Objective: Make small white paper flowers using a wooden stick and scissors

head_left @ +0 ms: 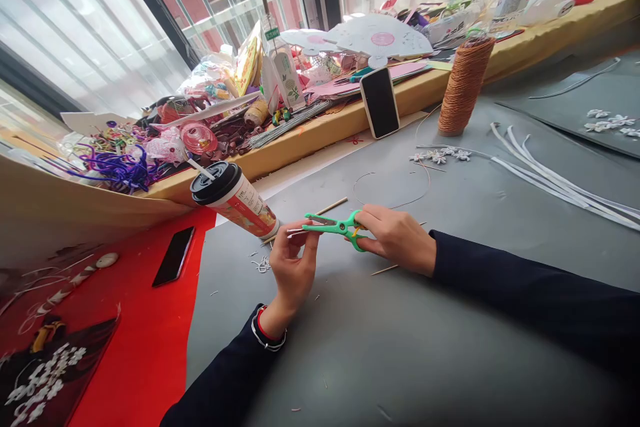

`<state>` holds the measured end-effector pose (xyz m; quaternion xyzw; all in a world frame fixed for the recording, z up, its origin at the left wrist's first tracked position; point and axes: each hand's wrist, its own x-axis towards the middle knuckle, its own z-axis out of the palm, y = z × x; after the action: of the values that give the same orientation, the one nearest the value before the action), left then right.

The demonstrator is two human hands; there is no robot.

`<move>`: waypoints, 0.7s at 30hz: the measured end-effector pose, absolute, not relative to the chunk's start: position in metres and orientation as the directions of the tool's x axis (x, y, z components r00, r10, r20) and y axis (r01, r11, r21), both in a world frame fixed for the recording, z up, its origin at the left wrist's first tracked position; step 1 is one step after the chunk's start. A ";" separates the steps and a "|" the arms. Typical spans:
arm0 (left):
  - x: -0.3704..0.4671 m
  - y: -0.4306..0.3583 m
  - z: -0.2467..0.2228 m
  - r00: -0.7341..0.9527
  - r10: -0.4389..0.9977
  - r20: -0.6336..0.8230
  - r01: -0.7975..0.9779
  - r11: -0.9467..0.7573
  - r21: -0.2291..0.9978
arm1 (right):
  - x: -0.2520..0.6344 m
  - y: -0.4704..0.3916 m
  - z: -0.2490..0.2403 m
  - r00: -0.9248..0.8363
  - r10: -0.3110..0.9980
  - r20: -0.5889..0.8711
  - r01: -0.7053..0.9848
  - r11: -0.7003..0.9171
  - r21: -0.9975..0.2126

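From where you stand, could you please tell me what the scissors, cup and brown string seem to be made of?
The scissors look like smooth plastic, mostly even green; the greyish blade edge may be metal. The cup, smooth and printed, seems paper; its black lid, with highlights, glossy plastic. The string looks like matte fibre, strands showing; possibly cotton.
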<state>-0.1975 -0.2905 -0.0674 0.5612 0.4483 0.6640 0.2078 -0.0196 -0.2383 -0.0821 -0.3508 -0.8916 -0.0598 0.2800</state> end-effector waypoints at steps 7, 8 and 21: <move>-0.197 -0.290 -0.066 -0.307 0.800 0.515 0.209 -0.471 0.857 | -0.020 -0.239 -0.082 -0.603 0.602 0.524 0.635 0.759 -0.141; -0.197 -0.290 -0.065 -0.308 0.805 0.506 0.205 -0.464 0.862 | -0.021 -0.239 -0.082 -0.603 0.609 0.515 0.634 0.758 -0.155; -0.194 -0.288 -0.060 -0.315 0.859 0.404 0.039 -0.414 0.909 | -0.023 -0.234 -0.079 -0.511 0.582 0.632 0.657 0.739 -0.149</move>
<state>-0.1944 -0.2883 -0.0601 0.5004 0.4483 0.6757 0.3034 -0.0226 -0.2342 -0.0788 -0.3573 -0.8675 -0.0548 0.3418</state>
